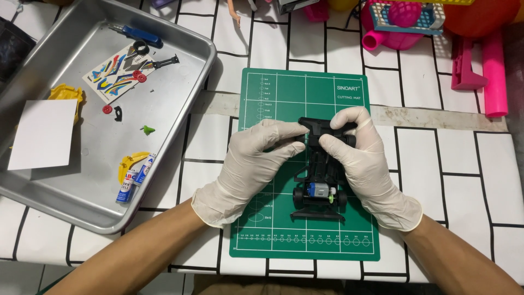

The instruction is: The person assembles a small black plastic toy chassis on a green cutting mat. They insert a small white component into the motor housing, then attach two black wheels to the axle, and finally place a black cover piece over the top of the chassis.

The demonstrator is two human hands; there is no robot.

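**Both gloved hands clamp the toy car's far end**

Head view: the left hand [252, 164] and right hand [357, 158], in white gloves, pinch the black plastic toy car chassis [319, 186] over the green cutting mat [273, 229], steadying it. Its near end shows a small silver motor and black wheels. A metal tray [180, 71] with parts sits left.

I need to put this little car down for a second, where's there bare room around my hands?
Free patches: the lower strip of the green cutting mat below the black toy car chassis, and the tablecloth right of the right hand. The metal tray is crowded with a sticker sheet, white card, batteries and small parts. The top edge holds pink toys.
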